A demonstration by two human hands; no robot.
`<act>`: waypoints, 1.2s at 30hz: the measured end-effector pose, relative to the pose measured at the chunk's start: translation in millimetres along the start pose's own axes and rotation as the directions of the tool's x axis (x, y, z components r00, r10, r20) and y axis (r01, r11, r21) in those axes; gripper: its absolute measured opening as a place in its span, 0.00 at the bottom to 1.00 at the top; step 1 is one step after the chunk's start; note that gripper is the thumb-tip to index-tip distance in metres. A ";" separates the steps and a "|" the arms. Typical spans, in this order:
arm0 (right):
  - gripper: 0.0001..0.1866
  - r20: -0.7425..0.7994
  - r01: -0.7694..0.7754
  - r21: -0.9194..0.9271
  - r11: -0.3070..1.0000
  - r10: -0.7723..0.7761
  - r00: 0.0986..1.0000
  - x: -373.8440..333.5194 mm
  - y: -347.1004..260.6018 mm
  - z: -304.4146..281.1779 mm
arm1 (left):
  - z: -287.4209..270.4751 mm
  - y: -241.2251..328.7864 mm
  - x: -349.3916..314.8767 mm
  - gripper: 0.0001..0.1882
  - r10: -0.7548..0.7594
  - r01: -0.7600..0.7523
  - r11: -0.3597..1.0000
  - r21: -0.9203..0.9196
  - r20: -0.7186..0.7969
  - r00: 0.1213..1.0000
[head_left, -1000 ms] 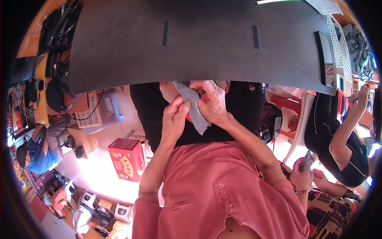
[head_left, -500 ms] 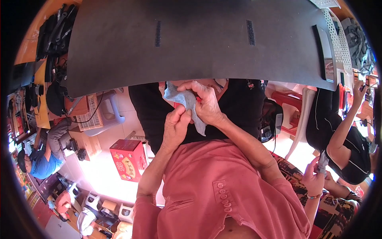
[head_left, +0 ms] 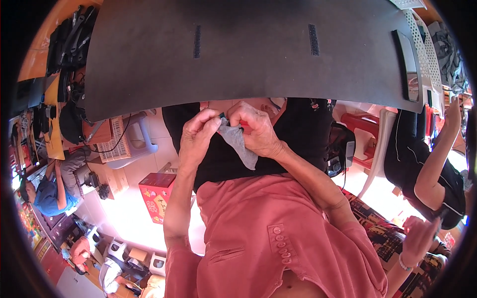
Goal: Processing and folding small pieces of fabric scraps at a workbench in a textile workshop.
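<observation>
A small piece of grey cloth is stretched between my two hands over my lap, just in front of the dark tabletop's near edge. My left hand is closed in a pinch at the cloth's upper left end, where a small dark green bit shows by the fingertips. The fingers of my right hand are curled round the cloth's upper right side. Something red peeks out under those fingers; its kind is hidden. The cloth's pointed lower end hangs loose below the right hand.
The dark tabletop bears two black strips and, at right, a phone-like dark slab. A red box stands on the floor at left. A co-worker's hand is close by at lower right; other people sit at lower left.
My left hand has moved up and left, from the cloth's lower part to its upper end. My right hand keeps its hold. The co-worker's hand at lower right has shifted.
</observation>
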State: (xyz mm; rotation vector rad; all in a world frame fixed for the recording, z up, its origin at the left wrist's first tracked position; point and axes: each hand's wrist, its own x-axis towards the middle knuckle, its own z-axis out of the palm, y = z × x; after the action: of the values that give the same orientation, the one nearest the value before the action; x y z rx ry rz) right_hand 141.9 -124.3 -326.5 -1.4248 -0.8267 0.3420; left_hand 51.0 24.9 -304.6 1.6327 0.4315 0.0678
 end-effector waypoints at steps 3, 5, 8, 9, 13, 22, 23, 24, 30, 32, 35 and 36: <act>0.12 0.009 -0.120 -0.004 0.993 0.120 0.993 0.3 -1.3 -4.1 | -0.1 -0.3 -0.8 0.07 0.003 -0.001 0.982 -0.188 0.011 1.000; 0.13 0.011 -0.172 0.005 0.985 0.172 0.985 0.7 -8.2 -2.7 | 3.2 -2.6 -1.8 0.07 -0.027 0.026 0.976 -0.215 -0.002 1.000; 0.17 0.033 -0.189 -0.011 0.982 0.189 0.981 -1.4 -6.6 -2.1 | 3.8 -8.8 1.5 0.07 -0.100 0.104 0.952 -0.289 0.027 0.995; 0.19 0.055 -0.150 -0.035 0.988 0.152 0.987 -1.4 -6.3 -1.2 | 2.8 -11.4 2.0 0.07 -0.136 0.151 0.931 -0.332 0.068 0.988; 0.18 0.004 -0.187 -0.053 0.981 0.187 0.982 -0.4 -13.3 -2.3 | 5.5 -14.6 -1.3 0.07 -0.217 0.233 0.870 -0.435 0.087 0.972; 0.15 -0.034 -0.049 -0.246 0.968 0.042 0.999 5.4 -16.5 -4.1 | 3.3 -17.6 4.1 0.10 -0.289 0.296 0.854 -0.428 0.082 0.954; 0.15 -0.037 -0.062 -0.236 0.970 0.055 0.998 3.4 -12.9 -5.6 | 4.2 -17.4 4.8 0.11 -0.268 0.270 0.893 -0.359 0.057 0.962; 0.16 -0.041 -0.075 -0.225 0.971 0.067 0.997 3.1 -10.4 -6.6 | 5.7 -14.3 6.1 0.12 -0.244 0.244 0.927 -0.285 0.036 0.969; 0.17 -0.205 -0.132 -0.416 0.900 0.049 0.978 4.2 4.4 -8.8 | 42.7 23.7 -4.5 0.17 0.121 -0.074 0.974 0.212 -0.214 0.969; 0.14 -0.212 -0.134 -0.465 0.875 0.037 0.977 5.3 4.3 -9.8 | 49.6 17.6 -8.1 0.19 0.094 -0.058 0.979 0.193 -0.186 0.978; 0.12 -0.222 -0.120 -0.513 0.850 0.004 0.975 5.6 5.1 -10.2 | 55.9 4.0 -2.1 0.13 -0.008 0.003 0.999 -0.034 -0.136 0.991; 0.12 -0.229 -0.110 -0.515 0.850 -0.013 0.973 5.5 4.8 -10.4 | 55.8 4.5 0.3 0.13 -0.009 0.005 0.999 -0.033 -0.136 0.991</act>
State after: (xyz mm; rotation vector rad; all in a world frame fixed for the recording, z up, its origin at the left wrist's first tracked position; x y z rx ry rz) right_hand 154.0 -127.5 -328.7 -1.9601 -0.7256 -0.0226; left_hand 68.9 -28.1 -306.9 1.5995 0.5379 0.1812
